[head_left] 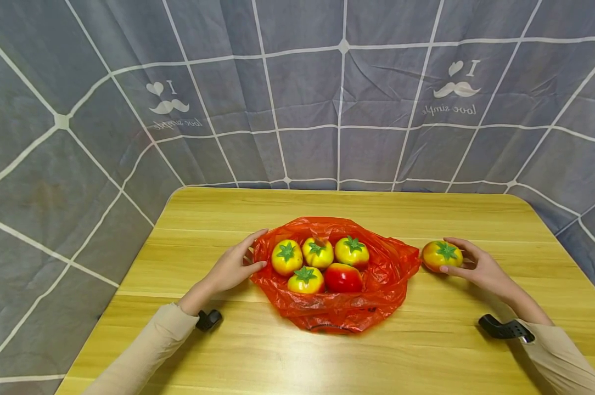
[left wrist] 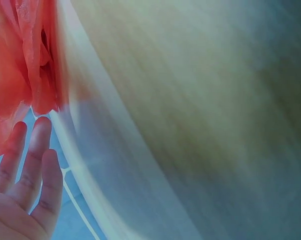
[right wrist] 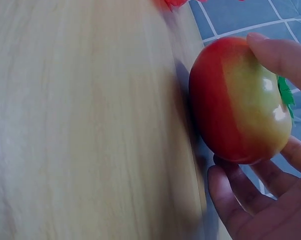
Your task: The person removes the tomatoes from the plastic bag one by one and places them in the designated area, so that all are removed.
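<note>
A red plastic bag lies spread on the table with its mouth wide. Inside it sit several glossy yellow-and-red tomatoes with green star-shaped tops, plus one red tomato with no green top showing. My left hand is at the bag's left edge, thumb and fingertips right at the plastic; three fingers look straight in the left wrist view. To the right of the bag, my right hand holds another tomato between thumb and fingers, close over the table.
The wooden table has rounded far corners. A grey curtain with white lines hangs behind it and along the sides. Black straps are worn at both wrists, by the beige sleeves.
</note>
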Tool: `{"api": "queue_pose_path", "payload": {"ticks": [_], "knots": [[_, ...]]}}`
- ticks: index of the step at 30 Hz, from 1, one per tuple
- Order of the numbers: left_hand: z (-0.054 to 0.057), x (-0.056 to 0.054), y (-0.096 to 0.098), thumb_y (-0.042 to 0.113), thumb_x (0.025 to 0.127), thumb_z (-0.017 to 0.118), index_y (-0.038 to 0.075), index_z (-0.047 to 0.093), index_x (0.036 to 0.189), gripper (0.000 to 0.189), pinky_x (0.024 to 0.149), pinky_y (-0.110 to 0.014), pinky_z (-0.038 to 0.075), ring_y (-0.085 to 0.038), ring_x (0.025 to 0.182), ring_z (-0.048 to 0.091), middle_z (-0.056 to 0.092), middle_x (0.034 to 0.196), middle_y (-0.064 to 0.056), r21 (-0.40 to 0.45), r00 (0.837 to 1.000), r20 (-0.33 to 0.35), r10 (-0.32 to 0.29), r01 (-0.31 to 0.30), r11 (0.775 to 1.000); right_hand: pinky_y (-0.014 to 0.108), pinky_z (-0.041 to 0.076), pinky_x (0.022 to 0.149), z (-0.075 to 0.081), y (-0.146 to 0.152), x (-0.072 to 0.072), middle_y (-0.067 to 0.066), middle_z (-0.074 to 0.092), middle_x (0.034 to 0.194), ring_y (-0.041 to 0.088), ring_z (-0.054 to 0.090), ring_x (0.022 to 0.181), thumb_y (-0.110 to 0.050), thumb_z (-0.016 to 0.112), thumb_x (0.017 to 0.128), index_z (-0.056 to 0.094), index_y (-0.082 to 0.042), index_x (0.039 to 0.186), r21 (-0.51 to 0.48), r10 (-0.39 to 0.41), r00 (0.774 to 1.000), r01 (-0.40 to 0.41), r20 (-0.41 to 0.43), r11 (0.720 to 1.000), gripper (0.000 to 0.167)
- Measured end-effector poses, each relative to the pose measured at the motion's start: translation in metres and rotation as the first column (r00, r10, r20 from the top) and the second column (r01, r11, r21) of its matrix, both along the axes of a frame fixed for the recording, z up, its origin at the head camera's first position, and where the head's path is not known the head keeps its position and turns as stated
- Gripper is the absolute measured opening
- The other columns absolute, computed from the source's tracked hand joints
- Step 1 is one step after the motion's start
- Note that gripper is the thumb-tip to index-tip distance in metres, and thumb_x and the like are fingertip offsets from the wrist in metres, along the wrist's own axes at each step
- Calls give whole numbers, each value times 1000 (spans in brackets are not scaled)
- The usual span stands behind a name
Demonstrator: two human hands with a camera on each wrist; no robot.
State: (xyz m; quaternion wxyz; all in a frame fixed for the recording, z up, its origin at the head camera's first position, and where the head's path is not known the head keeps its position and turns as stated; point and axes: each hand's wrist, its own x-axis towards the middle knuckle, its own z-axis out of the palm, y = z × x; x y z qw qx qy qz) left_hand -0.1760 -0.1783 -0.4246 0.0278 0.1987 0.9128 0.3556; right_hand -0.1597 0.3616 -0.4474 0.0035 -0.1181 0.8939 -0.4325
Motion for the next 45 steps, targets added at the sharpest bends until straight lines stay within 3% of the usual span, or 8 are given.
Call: {"api": "queue_pose_path", "payload": {"ticks": [27,36,45], "knots": [[3,2,0,19,89,68,22,32,150,70,76,-30,52,-18,89,61,57,132,-10,3,1000,21,-3,3,1000,3,43,79,6,1,4,-32,43,120,-15,49,96,-6,73,82,42,3,138,-59,-29,999,27,-31,998,64],[3,1,1,19,89,69,22,33,149,70,75,-30,52,-17,88,61,59,127,-10,4,1000,16,-4,4,1000,2,42,81,11,3,4,-32,47,120,-15,49,103,-3,73,81,45,2,137,-90,-36,994,26,-101,996,63],[3,0,0,17,88,69,19,34,149,70,76,-32,53,-17,88,61,59,127,-12,10,1000,1,-17,17,1000,2,40,82,21,4,7,-32,50,119,-13,49,107,2,74,79,51,-14,136,-112,-100,982,83,-158,990,63]]}}
